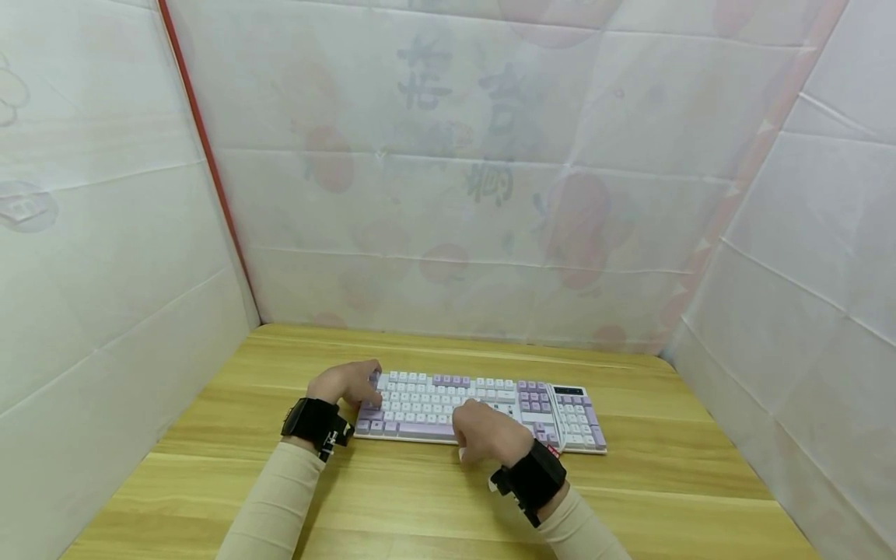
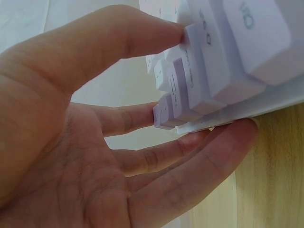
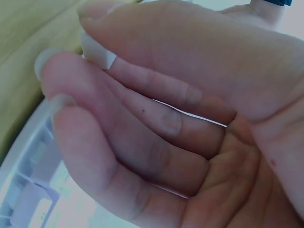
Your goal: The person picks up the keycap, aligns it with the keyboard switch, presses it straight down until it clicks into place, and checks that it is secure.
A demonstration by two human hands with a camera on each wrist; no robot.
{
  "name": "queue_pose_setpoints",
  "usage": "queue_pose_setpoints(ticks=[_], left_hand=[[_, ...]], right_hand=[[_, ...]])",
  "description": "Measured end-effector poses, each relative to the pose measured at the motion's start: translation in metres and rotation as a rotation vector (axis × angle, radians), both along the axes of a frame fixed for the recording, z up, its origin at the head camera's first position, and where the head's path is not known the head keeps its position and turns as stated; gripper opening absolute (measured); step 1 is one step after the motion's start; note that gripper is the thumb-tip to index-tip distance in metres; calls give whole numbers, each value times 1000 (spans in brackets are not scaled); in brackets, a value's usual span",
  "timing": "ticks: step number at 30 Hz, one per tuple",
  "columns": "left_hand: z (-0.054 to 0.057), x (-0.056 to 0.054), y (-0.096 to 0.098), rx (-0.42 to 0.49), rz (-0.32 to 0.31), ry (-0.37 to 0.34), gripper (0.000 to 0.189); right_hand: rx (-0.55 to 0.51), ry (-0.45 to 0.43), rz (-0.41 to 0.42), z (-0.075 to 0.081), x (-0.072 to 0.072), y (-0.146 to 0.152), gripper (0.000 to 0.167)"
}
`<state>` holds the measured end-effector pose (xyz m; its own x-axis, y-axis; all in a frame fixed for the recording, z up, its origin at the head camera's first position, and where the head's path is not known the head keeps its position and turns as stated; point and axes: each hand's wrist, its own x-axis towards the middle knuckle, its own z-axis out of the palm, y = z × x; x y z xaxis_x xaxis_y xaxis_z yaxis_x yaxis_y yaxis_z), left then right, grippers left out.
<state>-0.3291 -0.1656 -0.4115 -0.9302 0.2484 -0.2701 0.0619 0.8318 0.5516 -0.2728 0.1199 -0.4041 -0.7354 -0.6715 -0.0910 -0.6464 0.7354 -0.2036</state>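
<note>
A white and lavender keyboard lies on the wooden table. My left hand grips its left end. In the left wrist view the thumb rests on the keys, while the other fingers reach along the side edge. My right hand is over the front edge, right of the space bar. Its thumb and fingers pinch a small white keycap, partly hidden by the fingertips. Right of the letter keys, dark switches show where caps are off.
A bundled white cable with a red tag lies across the keyboard's right part. Wooden tabletop extends around the keyboard. White printed sheets hang behind and on both sides of the table.
</note>
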Motion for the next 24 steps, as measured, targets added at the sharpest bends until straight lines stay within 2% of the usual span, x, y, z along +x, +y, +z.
queue_pose_setpoints(ticks=[7, 14, 20, 24], left_hand=[[0, 0, 1, 12, 9, -6, 57], [-1, 0, 0, 6, 5, 0, 58], [0, 1, 0, -2, 3, 1, 60], [0, 2, 0, 3, 8, -4, 60]], right_hand=[[-36, -10, -17, 3, -6, 8, 49], [-66, -26, -24, 5, -12, 12, 29], [-90, -47, -12, 6, -17, 16, 47], [-91, -45, -22, 7, -20, 18, 44]])
